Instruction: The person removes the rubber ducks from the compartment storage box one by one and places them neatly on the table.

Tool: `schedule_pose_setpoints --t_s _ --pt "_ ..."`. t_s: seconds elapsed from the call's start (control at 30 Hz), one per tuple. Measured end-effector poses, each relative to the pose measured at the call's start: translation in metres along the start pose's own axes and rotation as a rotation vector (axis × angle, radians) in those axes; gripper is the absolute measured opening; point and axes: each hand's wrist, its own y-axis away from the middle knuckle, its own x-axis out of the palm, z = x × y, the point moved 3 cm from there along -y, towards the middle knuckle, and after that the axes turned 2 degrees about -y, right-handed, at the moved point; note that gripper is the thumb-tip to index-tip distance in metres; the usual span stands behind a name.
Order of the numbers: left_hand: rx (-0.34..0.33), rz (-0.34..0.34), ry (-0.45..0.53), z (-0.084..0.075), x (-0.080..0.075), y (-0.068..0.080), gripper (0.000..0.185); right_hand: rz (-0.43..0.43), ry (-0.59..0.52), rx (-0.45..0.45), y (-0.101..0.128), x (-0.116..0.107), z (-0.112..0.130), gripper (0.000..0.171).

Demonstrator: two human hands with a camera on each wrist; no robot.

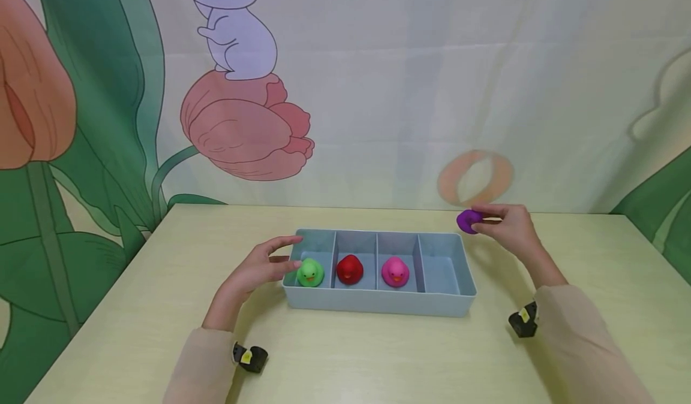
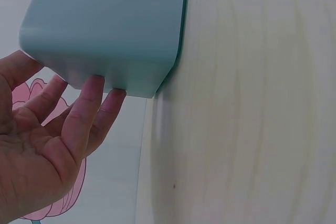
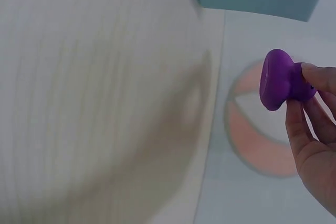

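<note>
Presently on the counter (image 1: 378, 356):

1. Tray (image 1: 378, 301): pale blue, 4 compartments in a row, resting flat near the middle of the counter.
2. Green duck (image 1: 310, 272): in the compartment at the person's far left.
3. Red duck (image 1: 349, 269): in the 2nd compartment, upright.
4. Pink duck (image 1: 395, 271): in the 3rd compartment, upright. The 4th compartment, at the right end, holds nothing.
5. Purple duck (image 1: 468, 220): off the counter, held in the air just beyond the tray's far right corner; the right wrist view shows its flat base (image 3: 274, 80) turned sideways.
6. Right hand (image 1: 510, 227): fingers (image 3: 307, 124) pinching the purple duck from its far side.
7. Left hand (image 1: 259, 269): fingers (image 2: 92, 111) released and straight, tips touching the tray's left end wall, gripping nothing.
8. Backdrop: printed cloth with a tulip (image 1: 245, 128) and a white rabbit (image 1: 232, 23).
9. Risk, as judged: the pinch covers only a small part of the purple duck, so it could slip and roll away on the counter, or drop tilted. A push from the left hand could slide the tray and tip the 3 ducks inside.
</note>
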Motion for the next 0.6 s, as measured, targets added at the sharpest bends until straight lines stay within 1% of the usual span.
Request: schedule_pose_setpoints --t_s 0.2,0.37,0.47,0.6 --pt "-0.003 -0.006 -0.007 -0.001 0.0 0.001 0.053 0.008 0.035 0.001 -0.007 0.007 -0.011 0.038" --pt "-0.004 -0.011 -0.008 -0.001 0.0 0.001 0.053 0.013 0.111 -0.013 -0.009 0.011 -0.02 0.038" --pt "-0.001 -0.011 -0.007 0.0 0.0 0.0 0.053 0.016 0.157 -0.005 -0.01 0.011 -0.022 0.04" --pt "0.001 -0.012 -0.007 0.001 0.0 -0.001 0.053 0.025 0.172 0.005 -0.01 0.013 -0.024 0.041"
